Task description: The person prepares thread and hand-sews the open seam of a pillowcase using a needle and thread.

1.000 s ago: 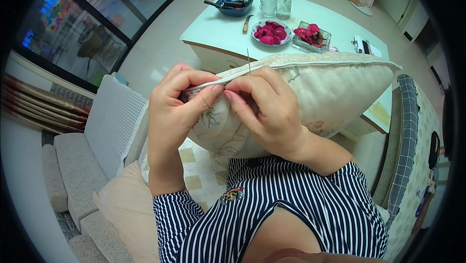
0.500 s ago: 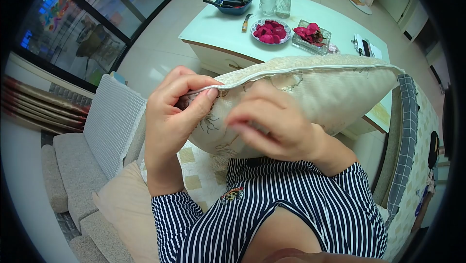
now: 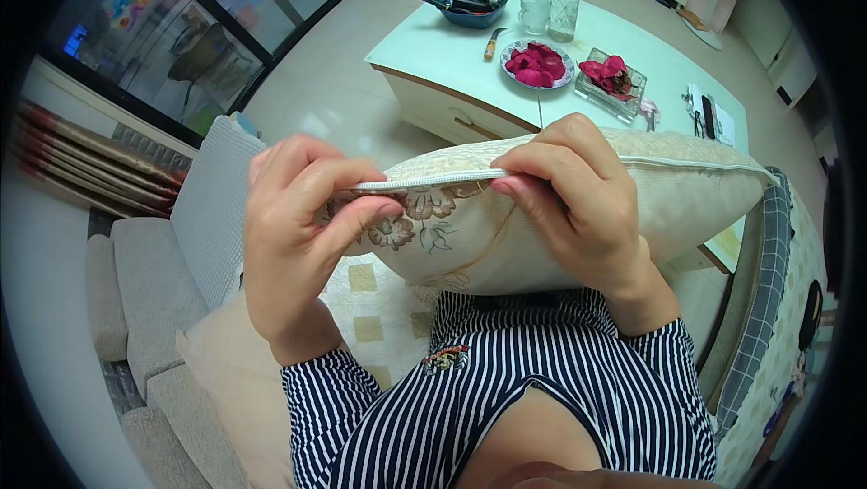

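A cream cushion (image 3: 686, 184) with brown flower embroidery stands on edge in front of my body, its long white zipper (image 3: 433, 180) running along the top. At the zipper's left end, my left hand (image 3: 302, 227) pinches the cushion's edge between thumb and fingers. My right hand (image 3: 582, 200) grips the same edge near the middle, its thumb and forefinger closed on the zipper line. The stretch between both hands is pulled straight and looks closed. I cannot make out the zipper's pull tab.
Beyond the cushion, a white table (image 3: 424, 60) bears a plate (image 3: 567, 83) of red petals, a glass tray (image 3: 623, 110) with a red flower, a knife (image 3: 492, 45), a jar (image 3: 564, 6), a mug (image 3: 534, 12) and a blue basket (image 3: 474, 15). A grey sofa (image 3: 163, 299) is at left.
My right hand, blurred below the zipper before, has risen and now pinches the edge. The edge between my hands is straighter. My view has shifted slightly.
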Action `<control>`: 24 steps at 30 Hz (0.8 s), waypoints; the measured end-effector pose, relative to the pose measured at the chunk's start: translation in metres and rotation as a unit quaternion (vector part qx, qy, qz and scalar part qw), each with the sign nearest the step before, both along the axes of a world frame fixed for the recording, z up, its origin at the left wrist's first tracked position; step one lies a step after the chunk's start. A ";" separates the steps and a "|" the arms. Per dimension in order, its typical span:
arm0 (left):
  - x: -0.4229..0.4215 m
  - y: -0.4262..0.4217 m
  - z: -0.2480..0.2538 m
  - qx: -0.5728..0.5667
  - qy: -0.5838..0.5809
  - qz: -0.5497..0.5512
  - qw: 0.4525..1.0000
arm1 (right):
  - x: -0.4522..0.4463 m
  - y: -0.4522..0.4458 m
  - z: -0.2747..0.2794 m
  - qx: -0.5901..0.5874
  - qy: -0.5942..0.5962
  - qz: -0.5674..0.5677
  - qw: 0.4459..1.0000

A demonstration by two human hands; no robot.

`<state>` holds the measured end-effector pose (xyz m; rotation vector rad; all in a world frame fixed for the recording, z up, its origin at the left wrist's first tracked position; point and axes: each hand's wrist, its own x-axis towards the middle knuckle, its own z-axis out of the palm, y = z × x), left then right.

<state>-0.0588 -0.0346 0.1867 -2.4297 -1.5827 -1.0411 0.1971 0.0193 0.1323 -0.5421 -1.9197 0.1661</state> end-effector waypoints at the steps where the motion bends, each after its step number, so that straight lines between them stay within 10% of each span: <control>1: -0.004 -0.002 0.001 -0.005 0.008 0.007 1.000 | 0.000 0.000 0.000 0.003 -0.003 -0.002 1.000; 11: 0.028 -0.011 -0.005 0.111 0.034 0.019 0.993 | -0.002 -0.004 0.001 0.015 -0.004 0.009 1.000; 16: 0.023 -0.005 -0.013 -0.037 -0.233 -0.031 0.971 | 0.006 -0.007 0.007 0.039 -0.017 -0.006 0.999; 24: 0.017 -0.001 -0.006 -0.162 -0.286 -0.072 0.942 | -0.003 -0.016 0.003 0.066 0.053 0.078 0.993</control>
